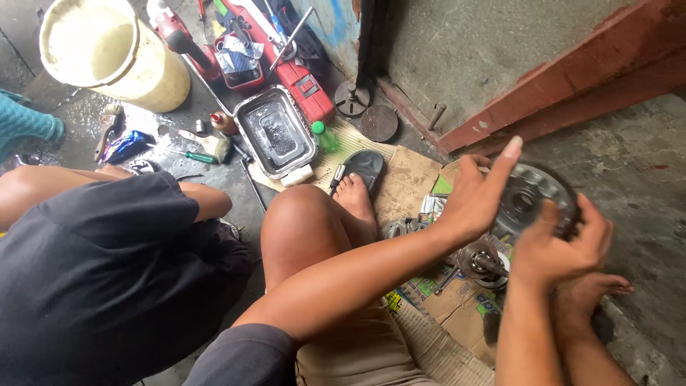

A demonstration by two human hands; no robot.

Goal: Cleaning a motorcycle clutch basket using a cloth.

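Note:
Both of my hands hold a round grey metal engine part with slots around its rim, up at the right. My left hand grips its left edge with one finger stretched upward. My right hand wraps its lower right edge. Below the part a smaller metal hub with a shaft lies on flattened cardboard. My bare knee and my foot in a dark sandal are left of my hands.
Another person in dark shorts crouches at the left. Behind stand a cream bucket, a metal tray, a red tool case, screwdrivers and a small green bottle. A concrete step with a red edge rises at the right.

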